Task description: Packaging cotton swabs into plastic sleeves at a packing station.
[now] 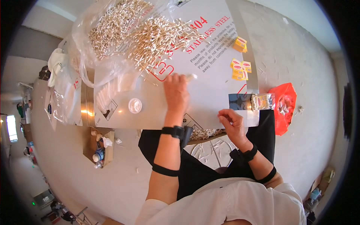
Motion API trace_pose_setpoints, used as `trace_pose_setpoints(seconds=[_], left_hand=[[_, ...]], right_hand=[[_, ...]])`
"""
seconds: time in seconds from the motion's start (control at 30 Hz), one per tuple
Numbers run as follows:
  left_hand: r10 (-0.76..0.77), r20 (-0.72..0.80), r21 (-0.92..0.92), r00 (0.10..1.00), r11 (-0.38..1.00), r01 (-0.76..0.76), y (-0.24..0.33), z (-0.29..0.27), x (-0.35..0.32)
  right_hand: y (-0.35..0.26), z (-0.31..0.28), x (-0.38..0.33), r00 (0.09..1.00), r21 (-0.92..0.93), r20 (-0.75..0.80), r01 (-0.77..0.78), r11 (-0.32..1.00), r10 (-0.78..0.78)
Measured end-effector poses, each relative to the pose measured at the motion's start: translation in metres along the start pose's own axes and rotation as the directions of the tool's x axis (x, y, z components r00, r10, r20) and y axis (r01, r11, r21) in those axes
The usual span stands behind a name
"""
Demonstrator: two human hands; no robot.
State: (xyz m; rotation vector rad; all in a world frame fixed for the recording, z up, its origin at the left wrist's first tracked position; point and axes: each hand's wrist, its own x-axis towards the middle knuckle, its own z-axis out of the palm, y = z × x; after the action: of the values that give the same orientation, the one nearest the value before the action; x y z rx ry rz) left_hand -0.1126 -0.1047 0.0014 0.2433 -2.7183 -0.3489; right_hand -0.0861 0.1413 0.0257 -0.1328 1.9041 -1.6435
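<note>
Found the widest bare stretch of tabletop [150, 117] running from the pile of cotton swabs [159, 39] on the far side down to the front edge nearest the body. Saw further room between the left hand [175, 92] and the yellow cards [240, 70] near the right edge, with yellow boxes [240, 44] lying just beyond. Noted tighter space on the far left, with the clear plastic bag [114, 69] spreading under and around the swabs, and a small round tub [135, 106] sitting near the front. Spotted the clear pack [261, 101] of swabs at the right edge, beside a dark panel [240, 100] and, in this view, against the red bag [283, 112]. Then looked to the fingers: saw those of the left hand curled over the middle of the sheet, just short of the pile, pinching a whitish bundle [191, 77] at the thumb side (too blurred to count or name for certain). Found the right hand [234, 123] over the front edge, near the dark panel, with fingers loosely bent and thumb a little apart from the forefinger. Could not make out the hidden side of the right palm.
</note>
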Motion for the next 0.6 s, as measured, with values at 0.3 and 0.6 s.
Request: trace_pose_setpoints(seconds=[0.3, 0.6], left_hand=[[0.156, 0.027, -0.264, 0.987, 0.954, -0.143, 0.060, -0.008, -0.020], [-0.082, -0.039, -0.098, 0.996, 0.992, 0.078, -0.007, 0.021, 0.129]], right_hand=[[0.000, -0.013, 0.032, 0.776, -0.769, 0.187, 0.497, 0.401, -0.603], [-0.003, -0.012, 0.034, 0.787, -0.729, 0.163, 0.502, 0.465, -0.595]])
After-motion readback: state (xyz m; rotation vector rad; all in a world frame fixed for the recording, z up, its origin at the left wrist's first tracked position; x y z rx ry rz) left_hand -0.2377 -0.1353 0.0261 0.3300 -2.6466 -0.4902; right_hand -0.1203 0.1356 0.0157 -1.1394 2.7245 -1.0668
